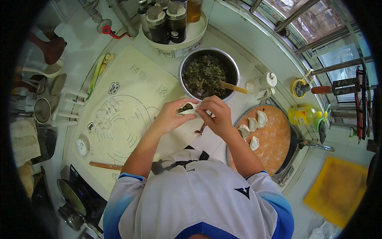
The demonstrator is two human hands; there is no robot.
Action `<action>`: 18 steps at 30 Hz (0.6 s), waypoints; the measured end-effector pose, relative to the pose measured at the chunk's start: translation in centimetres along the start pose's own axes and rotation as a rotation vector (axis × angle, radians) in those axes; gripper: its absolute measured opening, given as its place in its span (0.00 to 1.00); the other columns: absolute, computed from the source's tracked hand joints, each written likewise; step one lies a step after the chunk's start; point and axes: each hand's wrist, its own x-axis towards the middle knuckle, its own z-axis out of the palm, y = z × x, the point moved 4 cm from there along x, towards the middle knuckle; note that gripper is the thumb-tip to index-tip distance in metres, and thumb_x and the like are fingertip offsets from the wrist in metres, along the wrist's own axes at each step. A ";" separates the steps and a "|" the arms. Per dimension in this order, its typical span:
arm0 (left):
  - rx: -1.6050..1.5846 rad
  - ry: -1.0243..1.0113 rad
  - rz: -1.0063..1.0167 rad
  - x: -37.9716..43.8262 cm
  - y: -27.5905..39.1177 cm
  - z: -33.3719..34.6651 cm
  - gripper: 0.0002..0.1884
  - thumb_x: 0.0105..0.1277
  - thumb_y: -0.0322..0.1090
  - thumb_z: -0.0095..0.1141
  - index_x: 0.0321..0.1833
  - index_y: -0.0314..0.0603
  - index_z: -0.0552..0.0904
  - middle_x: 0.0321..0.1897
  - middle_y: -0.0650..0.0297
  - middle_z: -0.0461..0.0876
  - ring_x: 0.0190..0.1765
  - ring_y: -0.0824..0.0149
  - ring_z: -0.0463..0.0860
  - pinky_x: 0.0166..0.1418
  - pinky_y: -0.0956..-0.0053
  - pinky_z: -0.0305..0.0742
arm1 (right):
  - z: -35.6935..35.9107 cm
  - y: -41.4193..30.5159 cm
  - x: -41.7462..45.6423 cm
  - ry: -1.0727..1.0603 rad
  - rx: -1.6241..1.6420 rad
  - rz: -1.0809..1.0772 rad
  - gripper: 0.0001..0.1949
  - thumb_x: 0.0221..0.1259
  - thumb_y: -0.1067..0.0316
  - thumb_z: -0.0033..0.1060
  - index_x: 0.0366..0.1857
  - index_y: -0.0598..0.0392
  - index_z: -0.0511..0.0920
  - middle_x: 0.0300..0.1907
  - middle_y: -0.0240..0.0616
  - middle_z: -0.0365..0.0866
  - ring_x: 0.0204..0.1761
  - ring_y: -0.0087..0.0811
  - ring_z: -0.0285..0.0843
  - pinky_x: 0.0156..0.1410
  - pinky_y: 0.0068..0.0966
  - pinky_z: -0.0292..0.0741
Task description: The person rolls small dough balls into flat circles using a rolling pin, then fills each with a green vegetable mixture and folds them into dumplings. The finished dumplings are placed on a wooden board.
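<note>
My left hand (171, 117) cradles a folded dumpling wrapper (191, 111) with dark green filling (185, 107) showing in its open side. The fingers of my right hand (217, 115) pinch the wrapper's right end. Just beyond my hands stands a steel bowl (235, 64) of chopped green filling (203, 74), a pale-handled utensil (234, 87) leaning over its rim. To the right, several folded dumplings (262, 119) lie on a floured round orange-brown board (273, 143). On the left, small pieces of dough (106, 113) sit in a group on a printed cream mat (134, 86).
A wooden rolling pin (106, 165) lies partly behind my left forearm. Condiment jars (176, 22) stand on a round white tray (191, 38) at the back. A green onion (95, 76) rests by the left wall. The faucet (317, 145) and a yellow bottle (303, 116) are right.
</note>
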 end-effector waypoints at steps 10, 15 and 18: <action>-0.238 -0.101 -0.130 0.5 -0.1 -0.3 0.24 0.61 0.30 0.63 0.62 0.41 0.76 0.53 0.66 0.79 0.50 0.73 0.80 0.54 0.76 0.75 | 0.0 -0.5 0.7 0.048 0.006 0.054 0.10 0.48 0.76 0.71 0.35 0.58 0.80 0.35 0.38 0.80 0.36 0.33 0.81 0.38 0.26 0.79; -0.815 0.036 -0.178 -0.2 -3.8 3.0 0.27 0.71 0.37 0.55 0.71 0.47 0.65 0.58 0.67 0.74 0.61 0.74 0.72 0.63 0.72 0.68 | 1.3 -0.1 0.4 0.241 0.057 0.193 0.10 0.51 0.78 0.69 0.37 0.60 0.79 0.35 0.38 0.80 0.35 0.31 0.80 0.38 0.24 0.78; -0.720 0.078 -0.089 -0.1 -3.1 2.9 0.29 0.70 0.37 0.55 0.73 0.47 0.63 0.59 0.68 0.74 0.60 0.74 0.72 0.60 0.73 0.70 | 1.4 0.3 -0.2 0.171 0.085 0.261 0.13 0.51 0.76 0.70 0.41 0.58 0.79 0.39 0.39 0.79 0.36 0.30 0.80 0.39 0.23 0.79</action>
